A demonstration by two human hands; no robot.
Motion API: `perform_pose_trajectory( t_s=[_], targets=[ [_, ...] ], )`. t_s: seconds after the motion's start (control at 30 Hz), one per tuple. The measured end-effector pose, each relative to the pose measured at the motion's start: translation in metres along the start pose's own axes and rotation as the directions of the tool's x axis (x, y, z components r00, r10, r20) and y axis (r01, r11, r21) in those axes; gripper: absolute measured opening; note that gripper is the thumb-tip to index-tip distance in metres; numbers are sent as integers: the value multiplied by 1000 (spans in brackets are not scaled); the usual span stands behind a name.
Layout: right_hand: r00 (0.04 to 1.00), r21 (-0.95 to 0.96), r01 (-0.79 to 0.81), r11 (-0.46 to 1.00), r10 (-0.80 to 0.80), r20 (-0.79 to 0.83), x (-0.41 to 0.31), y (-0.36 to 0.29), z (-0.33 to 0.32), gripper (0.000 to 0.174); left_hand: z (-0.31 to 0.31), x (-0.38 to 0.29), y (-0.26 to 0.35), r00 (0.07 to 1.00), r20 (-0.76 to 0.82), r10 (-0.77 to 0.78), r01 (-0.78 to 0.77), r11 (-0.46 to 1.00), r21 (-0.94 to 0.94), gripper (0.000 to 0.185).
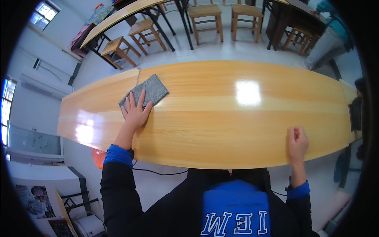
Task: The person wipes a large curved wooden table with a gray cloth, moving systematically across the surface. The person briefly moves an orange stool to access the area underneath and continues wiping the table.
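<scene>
A folded grey cloth [154, 90] lies flat on the wood-grain tabletop [201, 130], across the seam left of centre. My left hand [136, 112] rests palm down on its near edge, fingers spread and not curled around it. Part of the cloth is hidden beneath my fingers. On the right, my right hand [298, 143] is curled into a loose fist over the near part of the table. Nothing shows inside that fist, and whether it touches the surface is hard to tell.
Wooden stools [204, 13] and another long table [118, 20] stand beyond the far edge. A person [333, 35] is at the upper right beside a dark desk. An orange-red object [98, 157] sits below the left near edge. A black cable [160, 172] runs underneath.
</scene>
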State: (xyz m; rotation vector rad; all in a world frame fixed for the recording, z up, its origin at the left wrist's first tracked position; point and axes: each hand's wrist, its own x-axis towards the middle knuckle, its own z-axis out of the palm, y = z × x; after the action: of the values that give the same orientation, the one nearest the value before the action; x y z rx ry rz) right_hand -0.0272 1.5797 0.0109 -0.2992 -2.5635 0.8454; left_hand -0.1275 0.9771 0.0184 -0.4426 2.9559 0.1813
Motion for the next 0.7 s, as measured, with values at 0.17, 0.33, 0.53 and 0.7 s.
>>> perform_pose_trajectory(
  t_s=[0.17, 0.33, 0.53, 0.7],
  targets=[
    [1000, -14, 12, 1000, -12, -11, 1, -1, 0, 23, 11, -46, 63, 950, -23, 311, -311, 950, 30, 74],
    [999, -63, 41, 997, -42, -17, 2, -7, -3, 21, 25, -108, 145, 773, -60, 632, -629, 775, 58, 74],
    [928, 176, 321, 931, -346, 137, -24, -72, 0, 33, 31, -178, 208, 582, -42, 812, -813, 582, -15, 80],
    [590, 342, 582, 738, -672, 447, -42, -114, 22, 81, 31, -183, 204, 609, -85, 788, -741, 528, -416, 96]
  ],
)
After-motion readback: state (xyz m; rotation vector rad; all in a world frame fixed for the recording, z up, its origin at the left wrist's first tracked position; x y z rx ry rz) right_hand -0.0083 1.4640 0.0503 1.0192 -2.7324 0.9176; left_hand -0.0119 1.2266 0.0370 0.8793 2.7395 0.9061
